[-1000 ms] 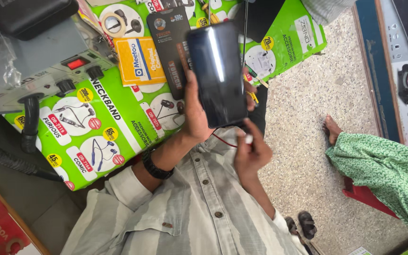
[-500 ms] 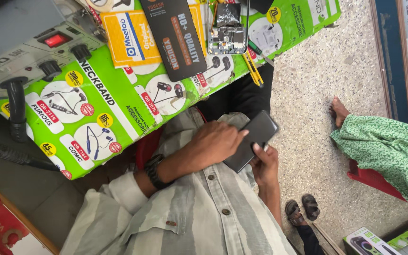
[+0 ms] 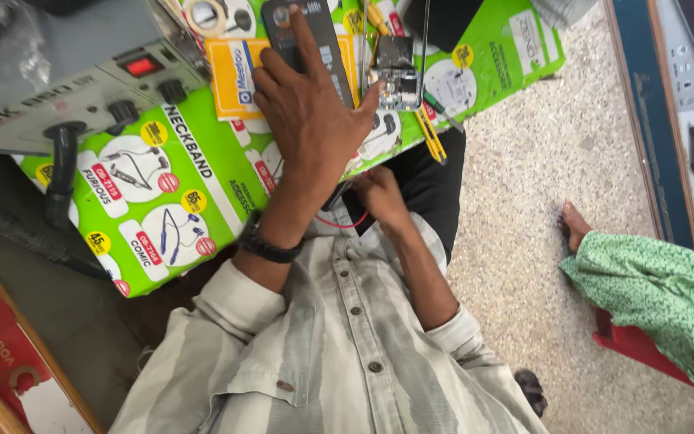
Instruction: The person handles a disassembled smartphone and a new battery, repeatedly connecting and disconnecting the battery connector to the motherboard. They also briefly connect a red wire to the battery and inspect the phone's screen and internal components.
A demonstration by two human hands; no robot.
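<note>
1 dark packet under left hand, right hand apart

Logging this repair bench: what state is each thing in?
Left hand: open, flat on black packet.
Right hand: closed on dark flat device, at the lap.
Red switch: lit.
Circuit board: bare, lying on green poster.
Yellow screwdriver: lying loose.
</note>
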